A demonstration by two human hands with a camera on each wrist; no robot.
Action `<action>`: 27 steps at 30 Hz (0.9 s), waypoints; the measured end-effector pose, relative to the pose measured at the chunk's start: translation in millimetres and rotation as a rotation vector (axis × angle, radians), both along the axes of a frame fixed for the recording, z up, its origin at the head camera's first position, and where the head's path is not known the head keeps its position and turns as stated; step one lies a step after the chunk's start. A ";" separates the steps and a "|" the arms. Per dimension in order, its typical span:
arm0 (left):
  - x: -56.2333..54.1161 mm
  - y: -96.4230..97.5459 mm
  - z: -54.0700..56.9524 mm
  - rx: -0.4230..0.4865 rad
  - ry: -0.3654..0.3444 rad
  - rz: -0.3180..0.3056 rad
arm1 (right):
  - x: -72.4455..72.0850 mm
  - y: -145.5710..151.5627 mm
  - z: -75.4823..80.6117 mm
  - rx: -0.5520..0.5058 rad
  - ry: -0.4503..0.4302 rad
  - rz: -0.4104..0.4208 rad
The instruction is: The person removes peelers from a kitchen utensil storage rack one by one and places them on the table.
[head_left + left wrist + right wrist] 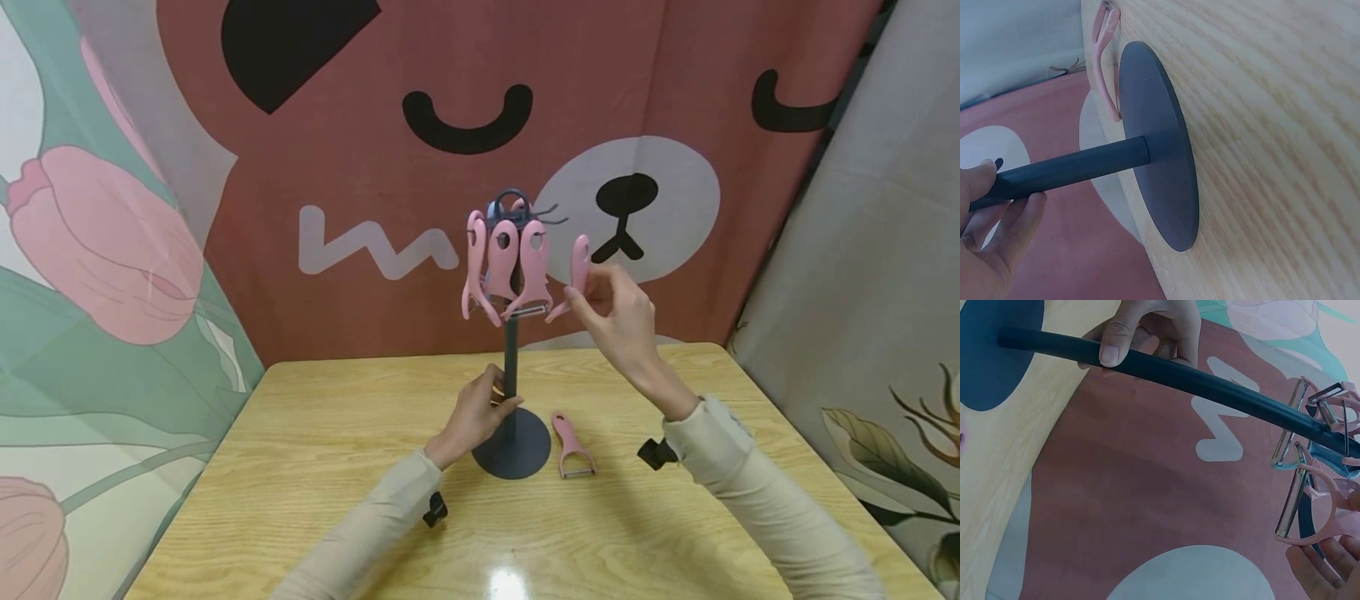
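Note:
A dark grey stand with a round base [512, 446] and an upright pole [511, 358] stands on the table. My left hand [472, 412] holds the pole low down, thumb on one side and fingers on the other [1004, 244]. Several pink peelers [504, 258] hang by their handle holes from hooks at the top, with blue ones [1329, 459] partly hidden among them. My right hand [622, 321] pinches another pink peeler [580, 262] by its handle, hole end up, just right of the hanging ones. Bare hooks [553, 217] stick out above it.
One more pink peeler [572, 446] lies on the wooden table [337, 467], right of the stand's base. Behind the table hangs a reddish curtain [360, 308] with a bear print. Printed cloth [97, 400] hangs at the left, a grey curtain [862, 292] at the right.

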State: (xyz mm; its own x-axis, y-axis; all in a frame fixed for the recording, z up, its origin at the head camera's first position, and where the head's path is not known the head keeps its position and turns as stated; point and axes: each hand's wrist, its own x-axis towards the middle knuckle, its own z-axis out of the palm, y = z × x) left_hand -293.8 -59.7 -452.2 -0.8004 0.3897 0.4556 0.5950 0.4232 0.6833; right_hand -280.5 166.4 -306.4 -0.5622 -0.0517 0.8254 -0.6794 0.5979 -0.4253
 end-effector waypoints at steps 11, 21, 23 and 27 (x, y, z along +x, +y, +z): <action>1.2 -0.1 0.4 0.002 0.013 0.001 | 1.4 2.3 -5.1 0.028 -0.026 -0.003; 1.2 0.4 1.2 -0.006 0.004 0.010 | 3.1 4.3 -11.0 0.048 -0.073 -0.017; 1.1 0.5 1.3 -0.005 -0.001 0.010 | 3.5 4.7 -12.2 0.050 -0.083 -0.014; 0.9 0.6 1.2 -0.003 -0.008 0.008 | 3.4 5.8 -15.5 0.060 -0.095 -0.017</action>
